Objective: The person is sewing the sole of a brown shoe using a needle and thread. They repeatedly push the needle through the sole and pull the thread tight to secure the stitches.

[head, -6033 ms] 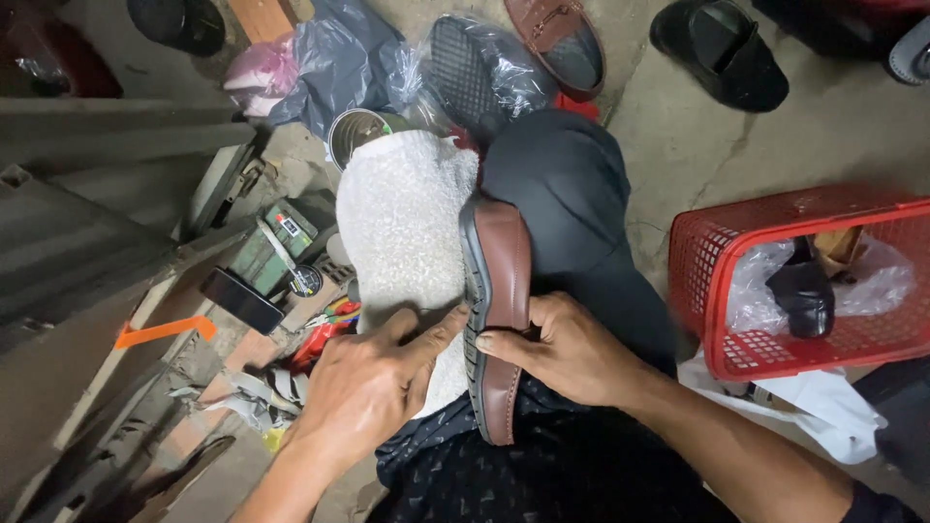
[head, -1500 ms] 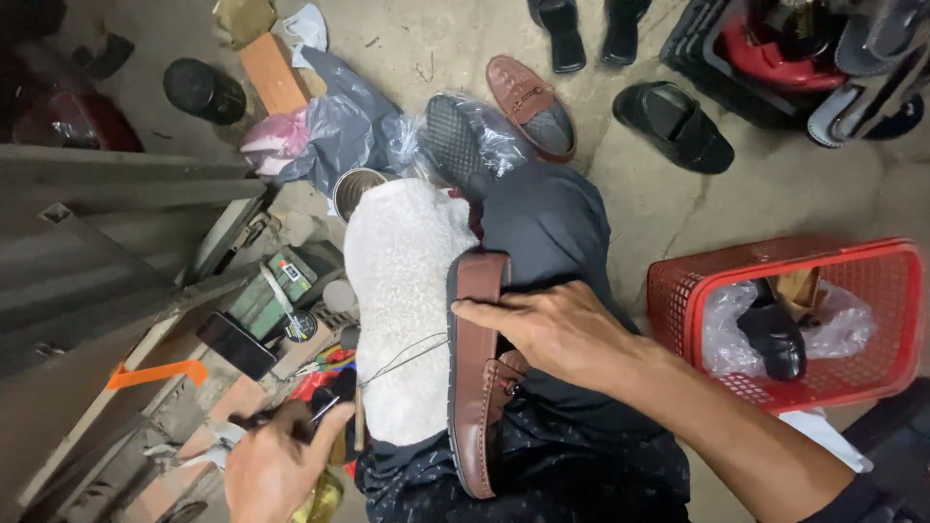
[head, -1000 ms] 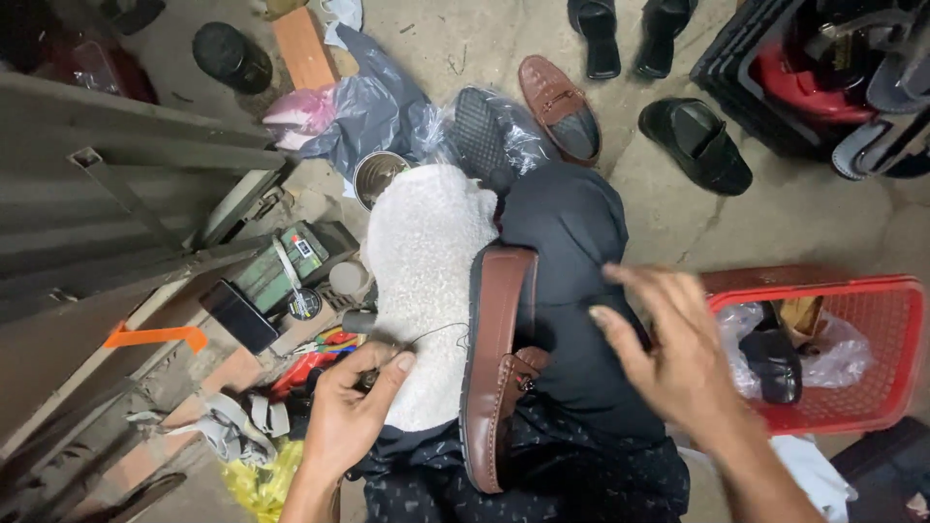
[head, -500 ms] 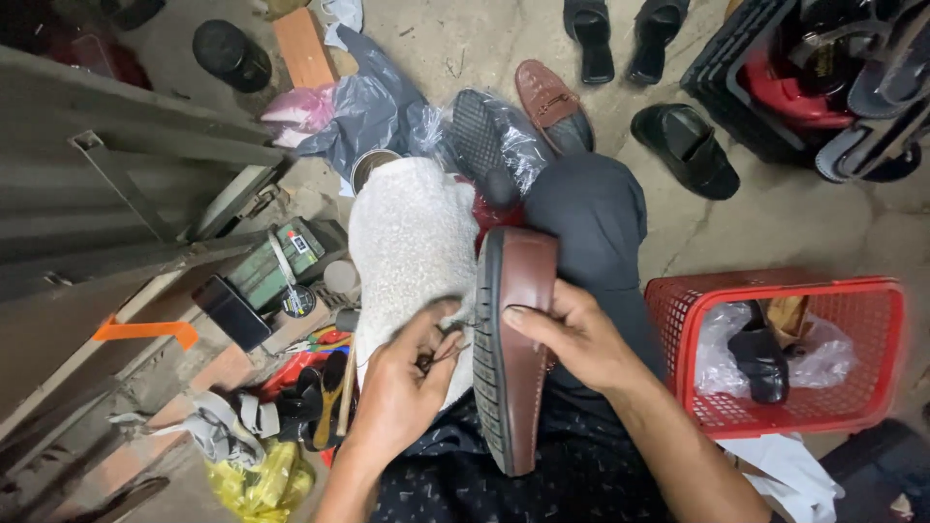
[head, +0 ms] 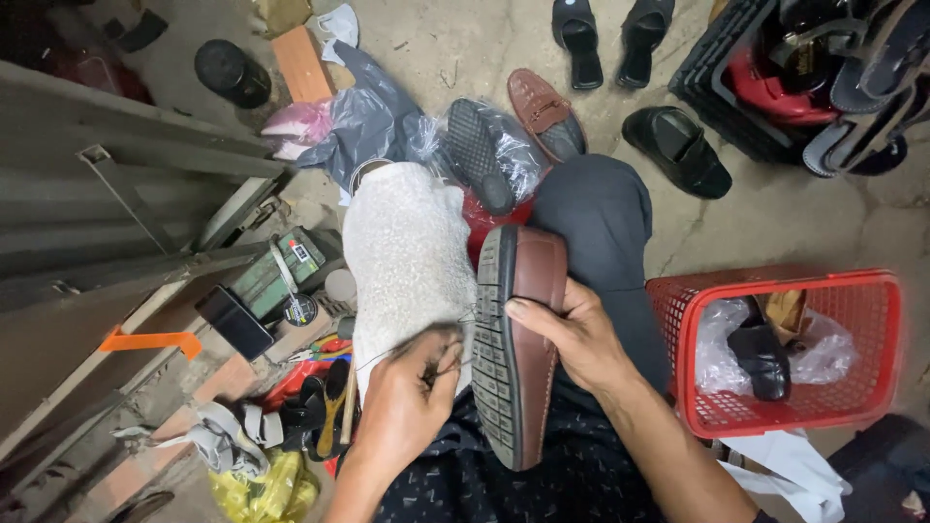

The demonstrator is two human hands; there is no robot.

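A brown loafer (head: 528,320) rests on its side across my lap, its dark treaded sole facing left. My right hand (head: 576,334) grips the shoe's upper from the right, thumb near the sole edge. My left hand (head: 412,397) is pinched beside the sole's edge, fingers closed on a thin thread or needle that runs left over a pale grey cloth (head: 407,257) draped on my left knee. What exactly the fingertips hold is too small to tell.
A red plastic basket (head: 872,291) with a black shoe in a bag stands at right. A matching brown loafer (head: 544,108), black sandals (head: 676,145) and bagged shoes lie ahead. Tools and tins clutter the floor at left beside a grey metal bench (head: 116,203).
The shoe has been turned so its sole faces left and up. My right hand came back onto it. My left hand rose from the tools on the floor to the sole's edge.
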